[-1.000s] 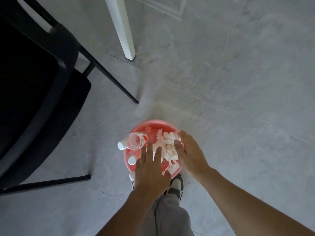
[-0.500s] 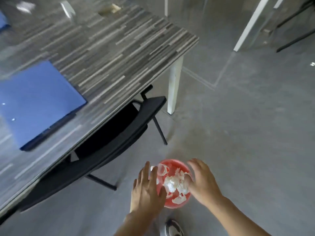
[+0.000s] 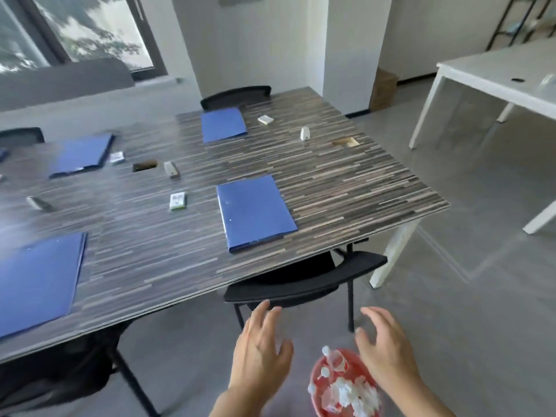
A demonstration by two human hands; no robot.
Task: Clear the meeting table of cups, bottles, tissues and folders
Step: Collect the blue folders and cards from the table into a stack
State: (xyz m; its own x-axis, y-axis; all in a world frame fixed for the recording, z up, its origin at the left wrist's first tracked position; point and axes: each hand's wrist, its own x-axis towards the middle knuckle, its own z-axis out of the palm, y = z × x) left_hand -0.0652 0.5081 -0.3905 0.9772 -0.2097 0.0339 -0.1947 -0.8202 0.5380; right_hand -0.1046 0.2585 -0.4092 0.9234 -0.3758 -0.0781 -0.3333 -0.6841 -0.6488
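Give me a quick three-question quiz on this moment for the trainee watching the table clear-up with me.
1. True or false: the left hand holds a blue folder.
2. What fills the red bin on the floor? A) folders B) tissues and bottles C) nothing
3. Which folder lies nearest the black chair?

Key: 1. False; both it and the right hand are empty. 2. B. 3. The blue folder near the table's front edge.

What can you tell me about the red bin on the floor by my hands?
The red bin is a round, plastic-looking pail standing upright on the grey floor, near the table's corner chair. It is full to the top: crumpled white tissues and clear bottles with white caps poke above its rim. The right hand hovers over its edge; the left hand is beside it, apart.
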